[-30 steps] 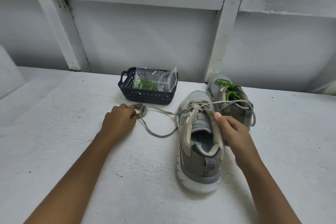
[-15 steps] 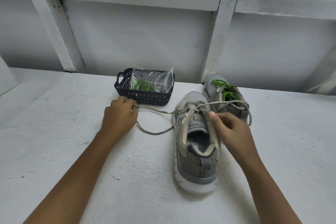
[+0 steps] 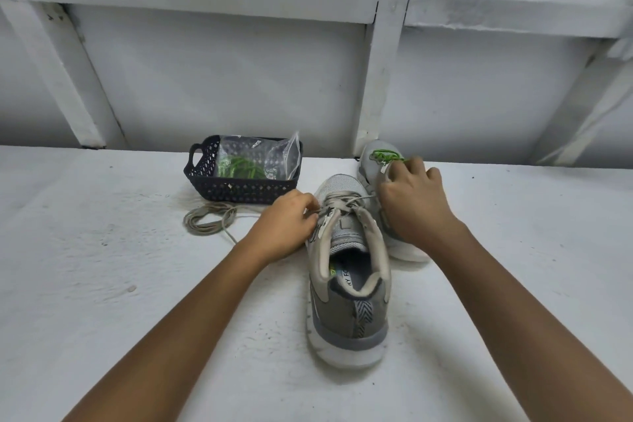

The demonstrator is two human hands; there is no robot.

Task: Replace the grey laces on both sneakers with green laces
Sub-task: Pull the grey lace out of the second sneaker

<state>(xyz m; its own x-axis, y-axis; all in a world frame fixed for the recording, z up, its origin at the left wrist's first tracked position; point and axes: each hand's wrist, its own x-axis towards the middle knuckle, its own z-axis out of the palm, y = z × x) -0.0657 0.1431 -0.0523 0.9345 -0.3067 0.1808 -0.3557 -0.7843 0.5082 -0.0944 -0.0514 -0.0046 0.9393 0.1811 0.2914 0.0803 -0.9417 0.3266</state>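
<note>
A grey sneaker [image 3: 346, 312] stands heel toward me on the white table, with a grey lace [image 3: 342, 204] still crossed through its front eyelets. My left hand [image 3: 287, 226] pinches that lace at the sneaker's left side. My right hand [image 3: 411, 205] is curled just right of the lacing, and a strand of the grey lace runs to it. It covers much of the second sneaker [image 3: 371, 164], which shows green lace [image 3: 385, 156] at its toe. The lace's loose length lies in a coil [image 3: 209, 219].
A dark plastic basket [image 3: 239, 190] stands behind the coil and holds a clear bag [image 3: 260, 158] with green laces inside. A white wall with beams [image 3: 387, 44] rises right behind the sneakers. The white table surface [image 3: 120, 284] stretches to the left and right.
My left hand has left the lace end near the basket and moved right to the sneaker's lacing. The loose lace now lies coiled. My right hand has moved up from the tongue.
</note>
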